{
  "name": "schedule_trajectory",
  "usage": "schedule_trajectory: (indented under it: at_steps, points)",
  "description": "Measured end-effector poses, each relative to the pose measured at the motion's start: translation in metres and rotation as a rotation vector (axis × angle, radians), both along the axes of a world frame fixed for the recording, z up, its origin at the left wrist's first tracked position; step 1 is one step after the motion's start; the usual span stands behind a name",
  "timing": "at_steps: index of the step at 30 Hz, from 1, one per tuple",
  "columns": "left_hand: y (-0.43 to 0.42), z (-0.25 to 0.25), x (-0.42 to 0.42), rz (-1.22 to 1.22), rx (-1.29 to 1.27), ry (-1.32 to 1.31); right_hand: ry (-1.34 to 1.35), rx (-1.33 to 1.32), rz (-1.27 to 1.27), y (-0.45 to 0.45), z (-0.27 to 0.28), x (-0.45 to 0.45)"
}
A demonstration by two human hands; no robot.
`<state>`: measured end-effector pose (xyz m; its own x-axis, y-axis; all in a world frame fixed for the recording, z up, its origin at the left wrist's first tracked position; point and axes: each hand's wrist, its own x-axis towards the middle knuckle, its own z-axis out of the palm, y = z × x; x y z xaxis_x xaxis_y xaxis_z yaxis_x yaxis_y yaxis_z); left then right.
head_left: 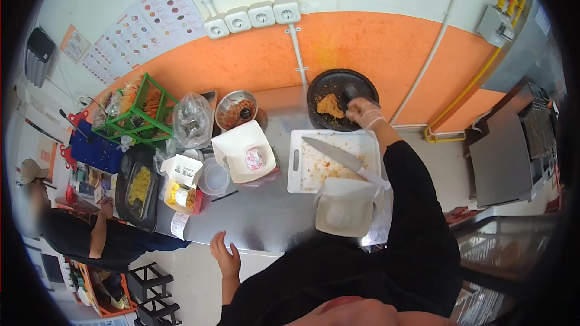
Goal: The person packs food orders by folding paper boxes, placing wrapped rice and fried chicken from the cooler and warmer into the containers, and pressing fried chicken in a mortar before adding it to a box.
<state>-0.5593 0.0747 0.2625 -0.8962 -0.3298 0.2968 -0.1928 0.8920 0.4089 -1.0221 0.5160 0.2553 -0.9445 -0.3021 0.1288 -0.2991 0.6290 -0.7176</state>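
My right hand (364, 113), in a clear plastic glove, is closed at the right side of a black stone mortar (315, 119). It appears to grip a dark pestle (350, 93), which is hard to make out against the bowl. A piece of golden fried chicken (329, 105) lies in the mortar beside it. Below the mortar, a large knife (338, 155) rests across a white cutting board (296, 180) strewn with crumbs. My left hand (225, 253) hangs at the counter's front edge, fingers apart and holding nothing.
An open white box (232, 151) holds a wrapped item. A smaller food box (183, 172), plastic cup (215, 178), steel bowl (251, 98) and green rack (145, 108) stand leftward. A container (344, 214) sits near my body. Another person (90, 229) stands at far left.
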Motion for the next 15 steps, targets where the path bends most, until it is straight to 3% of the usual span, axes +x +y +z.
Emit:
schedule_trajectory:
  at_steps: [1, 2, 5, 6, 7, 9, 11, 13, 15]
  points:
    - [0.004, 0.0, 0.007, 0.008, -0.013, 0.001, 0.119, 0.319, 0.076, -0.002, 0.0, -0.001]
    - [0.009, 0.001, 0.014, 0.035, -0.007, -0.014, 0.025, 0.464, 0.12, -0.011, 0.024, 0.004]
    - [0.018, -0.003, 0.022, 0.125, 0.019, -0.041, 0.124, 0.524, 0.091, -0.013, 0.038, 0.005]
    - [0.02, -0.004, 0.022, 0.174, 0.036, -0.067, -0.091, 0.482, 0.11, -0.008, 0.061, -0.003]
    - [0.021, -0.009, 0.02, 0.174, 0.033, -0.072, -0.096, 0.479, 0.111, -0.005, 0.07, -0.016]
    - [0.025, -0.022, 0.01, 0.213, 0.075, -0.066, -0.266, 0.266, -0.154, 0.005, 0.078, -0.045]
    - [0.028, -0.027, -0.012, 0.216, 0.13, -0.11, -0.227, 0.239, -0.208, 0.012, 0.047, -0.07]
    - [0.024, -0.05, -0.036, 0.159, 0.114, -0.055, -0.141, 0.518, -0.153, 0.013, 0.013, -0.086]
    - [0.019, -0.07, -0.061, 0.13, 0.081, -0.029, -0.203, 0.578, -0.114, -0.003, 0.024, -0.083]
